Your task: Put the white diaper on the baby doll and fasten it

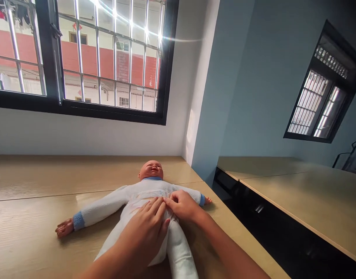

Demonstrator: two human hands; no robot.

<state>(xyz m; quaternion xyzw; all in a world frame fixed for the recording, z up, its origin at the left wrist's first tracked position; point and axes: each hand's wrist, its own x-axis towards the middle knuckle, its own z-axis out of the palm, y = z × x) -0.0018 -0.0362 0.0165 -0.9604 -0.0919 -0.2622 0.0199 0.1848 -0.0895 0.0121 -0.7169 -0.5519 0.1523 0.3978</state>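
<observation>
A baby doll in a white fleecy suit with blue cuffs and collar lies on its back on the wooden table, arms spread and head away from me. My left hand lies on the doll's belly, fingers stretched forward and flat. Beside it on the right, my right hand has its thumb and fingers pinched together at a thin whitish layer round the doll's waist. The pinched edge is too small to make out clearly.
Behind the table are a white wall and a barred window. To the right, past a dark gap, stands another wooden table by a blue-grey wall. A dark metal frame shows at the far right.
</observation>
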